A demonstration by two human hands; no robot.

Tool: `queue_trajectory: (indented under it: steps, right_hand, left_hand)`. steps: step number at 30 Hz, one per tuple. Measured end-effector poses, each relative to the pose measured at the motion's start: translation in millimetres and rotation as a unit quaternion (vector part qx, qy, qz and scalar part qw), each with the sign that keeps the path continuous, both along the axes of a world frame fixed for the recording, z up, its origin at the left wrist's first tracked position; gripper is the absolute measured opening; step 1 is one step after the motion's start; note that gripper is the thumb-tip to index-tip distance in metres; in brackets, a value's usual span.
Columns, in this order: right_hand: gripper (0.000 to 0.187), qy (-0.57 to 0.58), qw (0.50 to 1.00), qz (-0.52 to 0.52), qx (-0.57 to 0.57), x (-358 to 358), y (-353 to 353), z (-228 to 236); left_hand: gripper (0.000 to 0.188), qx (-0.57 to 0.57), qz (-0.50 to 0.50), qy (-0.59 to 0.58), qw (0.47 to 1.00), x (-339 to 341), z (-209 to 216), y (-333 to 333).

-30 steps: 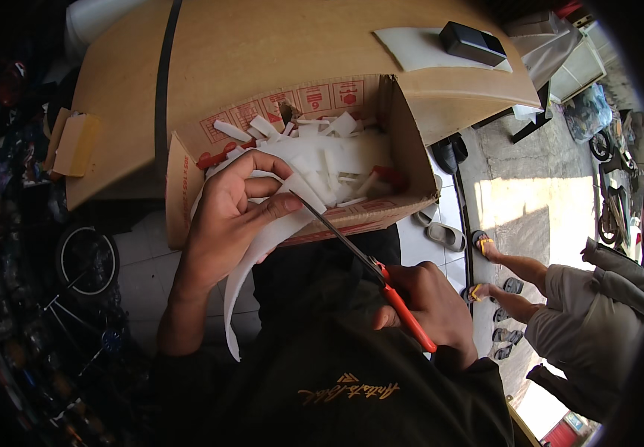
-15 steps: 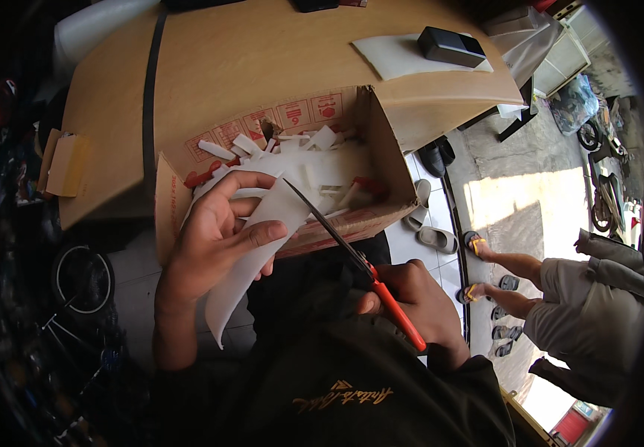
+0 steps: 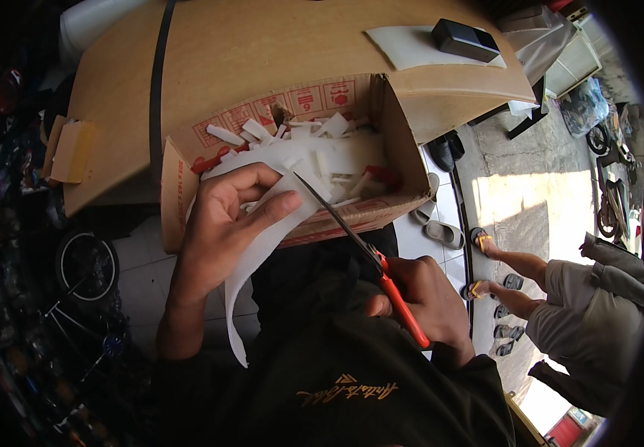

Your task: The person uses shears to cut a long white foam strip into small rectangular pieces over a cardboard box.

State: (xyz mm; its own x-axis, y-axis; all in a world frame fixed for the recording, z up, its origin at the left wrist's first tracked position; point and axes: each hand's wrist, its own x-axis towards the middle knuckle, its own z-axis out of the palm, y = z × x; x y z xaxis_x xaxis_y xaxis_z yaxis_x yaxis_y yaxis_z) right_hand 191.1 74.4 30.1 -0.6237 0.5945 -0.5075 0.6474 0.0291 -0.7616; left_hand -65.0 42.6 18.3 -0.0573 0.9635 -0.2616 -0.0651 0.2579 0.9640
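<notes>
My left hand [image 3: 229, 223] grips a long white flexible strip [image 3: 251, 264] that curls down over my lap. My right hand [image 3: 426, 305] holds orange-handled scissors [image 3: 370, 257]; their dark blades reach up and left to the strip's upper end, over the front edge of an open cardboard box [image 3: 396, 127]. The box holds several small white cut pieces [image 3: 314, 145]. Both hands hover just in front of the box, above my dark clothing.
A wooden table [image 3: 262, 45] behind the box carries a white sheet [image 3: 404, 45] with a black case [image 3: 465, 39] on it. A seated person's legs in sandals [image 3: 553, 279] are at the right, with loose slippers [image 3: 441, 231] on the tiled floor. A bicycle wheel [image 3: 87, 264] lies left.
The view has shifted slightly. My left hand has fed the strip further toward the blades, and the scissors stay at its upper end over the box.
</notes>
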Motion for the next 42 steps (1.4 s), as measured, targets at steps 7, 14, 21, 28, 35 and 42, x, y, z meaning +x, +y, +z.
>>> queue_trajectory:
  steps: [7, 14, 21, 28, 35, 42]
  right_hand:
    - [0.072, 0.002, 1.000, 0.012, 0.012, 0, -1, 0]
    - [0.071, 0.005, 1.000, 0.007, 0.016, -2, -1, -2]
    - [0.057, -0.008, 0.999, -0.049, -0.013, -13, -2, 4]
    - [0.047, 0.010, 0.999, -0.045, 0.009, -8, -3, 0]
    - [0.070, 0.073, 0.994, -0.074, 0.036, 6, -10, -3]
    - [0.074, 0.021, 1.000, 0.016, -0.007, 14, -4, -3]
  left_hand:
    - [0.017, -0.009, 0.021, -0.009, 1.000, 2, 2, 1]
    - [0.020, -0.016, 0.004, -0.016, 1.000, 2, -1, 0]
    - [0.021, -0.051, -0.031, -0.017, 0.998, -3, 2, 3]
    - [0.022, -0.069, -0.054, -0.027, 0.996, -6, 7, 1]
    - [0.022, -0.082, -0.036, -0.058, 0.994, -9, 16, 1]
    - [0.023, -0.075, -0.001, -0.063, 0.995, -4, 14, -1]
